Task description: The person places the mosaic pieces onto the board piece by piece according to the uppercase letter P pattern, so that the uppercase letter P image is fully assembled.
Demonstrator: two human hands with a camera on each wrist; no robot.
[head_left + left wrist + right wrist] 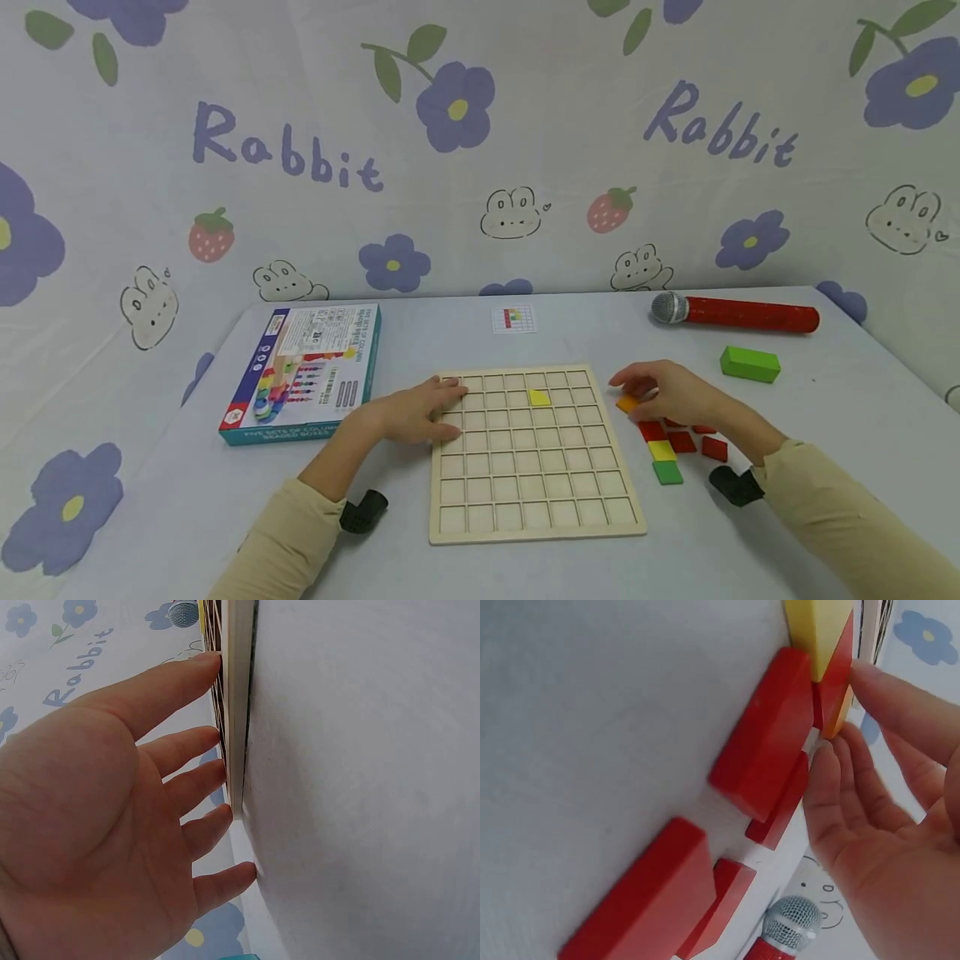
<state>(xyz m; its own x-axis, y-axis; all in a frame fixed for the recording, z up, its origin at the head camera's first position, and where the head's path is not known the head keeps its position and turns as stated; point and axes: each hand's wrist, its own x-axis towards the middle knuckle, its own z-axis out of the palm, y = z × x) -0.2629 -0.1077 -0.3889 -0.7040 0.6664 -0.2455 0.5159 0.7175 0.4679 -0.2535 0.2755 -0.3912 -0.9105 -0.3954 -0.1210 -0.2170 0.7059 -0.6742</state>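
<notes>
One white cloth (435, 204) hangs behind the table (480, 575) and along its sides, printed with purple flowers, strawberries, rabbit outlines and the word "Rabbit" twice. The table is pale and smooth, its far edge close against the cloth. At the left lies a flat boxed set (307, 367), set askew with its printed face up. The left hand (416, 411) grasps nothing: its fingers are spread and touch the left rim of a wooden grid board (540, 536), which lies flat. One yellow tile (539, 397) sits in the board near its far edge; beyond, a small card (515, 318) shows a coloured grid. Just right of the board, the right hand (667, 393) pinches an orange tile (625, 403) between thumb and fingers. Below it, red, yellow and green tiles (667, 472) line up toward the near side, with loose red tiles (682, 442) beside them. Farther right lie a red-handled microphone (742, 315) and a green block (750, 364).
</notes>
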